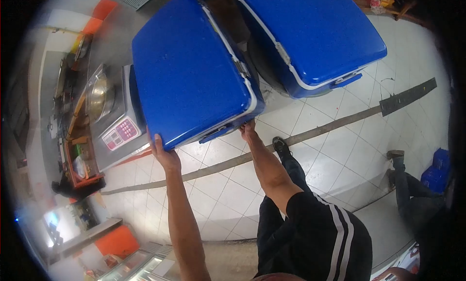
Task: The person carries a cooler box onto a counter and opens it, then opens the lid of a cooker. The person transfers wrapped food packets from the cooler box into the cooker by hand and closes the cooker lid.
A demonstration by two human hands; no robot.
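A blue cooler box [189,72] with a closed lid and white trim fills the upper middle, tilted in view. My left hand [165,155] grips its near left corner, fingers up along the side. At the near right part of the same box, my right hand [248,129] holds the lower edge, its fingers partly hidden beneath the box. To the right stands a second blue cooler box [315,33], its lid also closed, resting on a dark round support; neither hand touches it. A scale [121,133] with pink keys is close beside the first box on the left.
A metal bowl [101,96] sits by the scale on the grey counter [109,48]. A dark strip [320,129] crosses the tiled floor [218,198]. At the right, another person's legs [405,184] show near blue crates [433,172]. Glass display cases [131,266] stand at lower left.
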